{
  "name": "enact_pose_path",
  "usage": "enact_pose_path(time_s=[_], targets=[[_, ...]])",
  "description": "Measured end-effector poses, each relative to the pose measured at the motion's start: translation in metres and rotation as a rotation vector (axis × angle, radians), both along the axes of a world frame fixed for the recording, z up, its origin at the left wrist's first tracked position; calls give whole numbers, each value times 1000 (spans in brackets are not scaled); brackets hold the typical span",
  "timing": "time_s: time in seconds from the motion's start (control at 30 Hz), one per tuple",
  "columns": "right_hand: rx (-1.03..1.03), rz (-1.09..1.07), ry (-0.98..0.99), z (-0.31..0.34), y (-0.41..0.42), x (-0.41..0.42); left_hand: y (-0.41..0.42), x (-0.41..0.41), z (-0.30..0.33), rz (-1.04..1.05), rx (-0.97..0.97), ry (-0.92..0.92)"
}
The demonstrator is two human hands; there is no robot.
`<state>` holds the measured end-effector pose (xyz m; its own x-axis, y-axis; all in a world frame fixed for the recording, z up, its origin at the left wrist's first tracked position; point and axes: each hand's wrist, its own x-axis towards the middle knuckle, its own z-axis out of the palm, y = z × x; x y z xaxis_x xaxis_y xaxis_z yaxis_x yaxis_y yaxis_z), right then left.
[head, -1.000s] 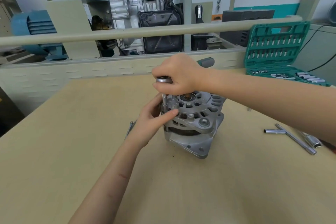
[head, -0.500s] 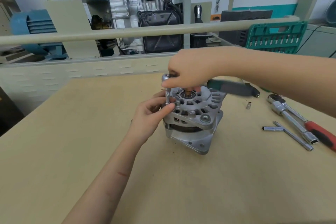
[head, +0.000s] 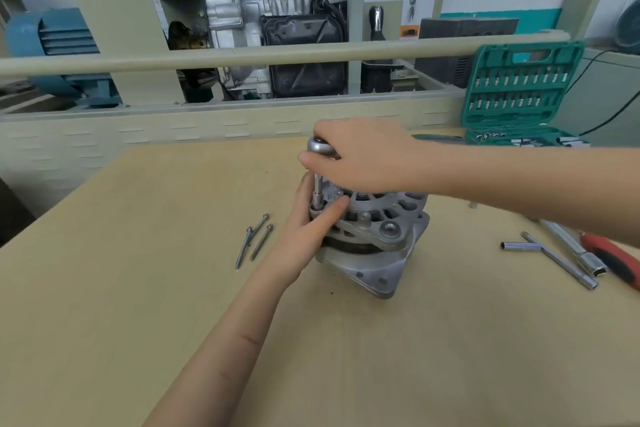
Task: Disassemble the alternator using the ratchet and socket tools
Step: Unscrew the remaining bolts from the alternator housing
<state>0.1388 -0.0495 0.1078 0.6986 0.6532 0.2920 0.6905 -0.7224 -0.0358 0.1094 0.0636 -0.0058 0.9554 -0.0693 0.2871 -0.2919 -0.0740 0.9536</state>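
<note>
Loosening a through bolt on the alternator

The alternator (head: 370, 239) stands mid-table (head: 138, 288); three bolts (head: 254, 241) lie left of it. The right hand (head: 363, 159) clasps the ratchet (head: 320, 146) head, the left hand (head: 308, 222) pinches the socket (head: 317, 199). Next, probably more turning.
</note>
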Motion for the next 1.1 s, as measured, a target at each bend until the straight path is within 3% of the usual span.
enact_pose_path(time_s=[0.1,0.17,0.4,0.53,0.63,0.7,0.87,0.97,1.1], targets=[[100,54,-211,-13,6,9,2,1,-1,7,11,25],[147,96,-241,-14,10,16,2,1,-3,7,3,25],[362,389,112,-12,34,37,7,10,-4,-11,-106,84],[332,470,173,-13,37,46,15,13,-6,-69,-138,88],[279,456,185,-11,32,46,32,13,-4,-209,-323,95],[211,447,180,-8,29,45,42,10,-3,-198,-399,144],[-58,387,121,3,19,37,39,1,6,11,-161,1],[-122,314,103,8,11,31,31,-6,18,9,25,-81],[-176,238,124,12,4,24,26,-11,23,-28,138,-70]])
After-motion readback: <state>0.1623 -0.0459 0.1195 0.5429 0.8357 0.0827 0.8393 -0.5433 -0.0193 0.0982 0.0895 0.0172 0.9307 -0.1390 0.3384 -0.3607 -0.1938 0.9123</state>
